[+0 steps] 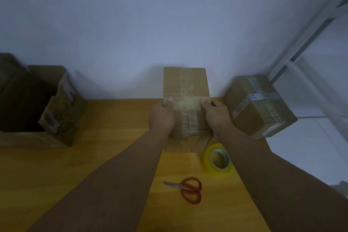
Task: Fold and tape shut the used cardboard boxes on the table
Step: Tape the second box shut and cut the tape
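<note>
A brown cardboard box (186, 84) stands in the middle of the wooden table (105, 156), its top crossed by strips of clear tape. My left hand (162, 116) grips the box's left edge, thumb on top. My right hand (216, 114) grips its right edge the same way. A roll of yellowish clear tape (218, 158) lies just right of the box's near end. Red-handled scissors (188, 189) lie nearer to me, between my forearms.
A taped-shut box (259, 105) sits at the table's right edge by the wall. A large open box (37, 103) with raised flaps stands at the left. White shelving (308, 39) rises at the right. A white wall runs behind.
</note>
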